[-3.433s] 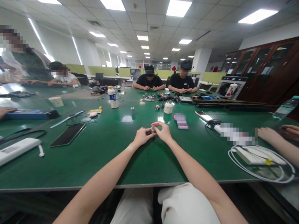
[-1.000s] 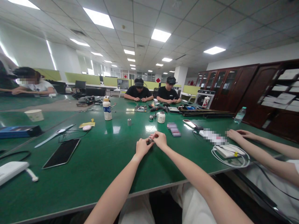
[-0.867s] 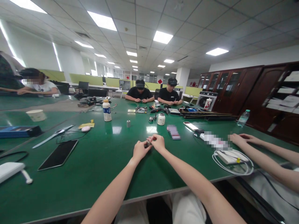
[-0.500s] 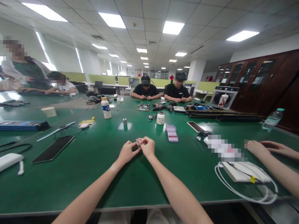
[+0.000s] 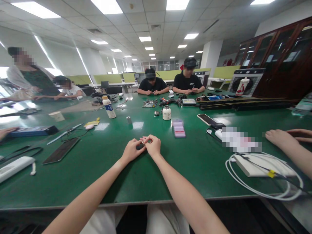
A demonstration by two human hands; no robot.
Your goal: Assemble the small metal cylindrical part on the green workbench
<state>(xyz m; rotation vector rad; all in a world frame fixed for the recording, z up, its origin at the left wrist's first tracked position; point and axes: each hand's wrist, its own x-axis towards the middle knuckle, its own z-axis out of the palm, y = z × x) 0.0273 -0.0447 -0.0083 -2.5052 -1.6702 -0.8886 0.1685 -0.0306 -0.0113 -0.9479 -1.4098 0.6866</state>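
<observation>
Steadiness matters most: the left hand (image 5: 132,151) and the right hand (image 5: 153,146) meet above the tabletop (image 5: 114,191), inward from the middle of its front edge, both apparently pinched on a small part (image 5: 142,141). The grip hides most of it, so its shape cannot be told. Probably the left hand does best to hold firm and low while the right hand makes light, small movements, staying over the tabletop in case of a slip. Toward the far edge stand a grey cylinder (image 5: 129,120) and a white jar (image 5: 166,113), with a blurred pinkish item (image 5: 178,128) near the jar; reaching forward calls for care. Right of the hands, near the front edge, a coiled cable (image 5: 226,166) could snag a wide sideways move.
</observation>
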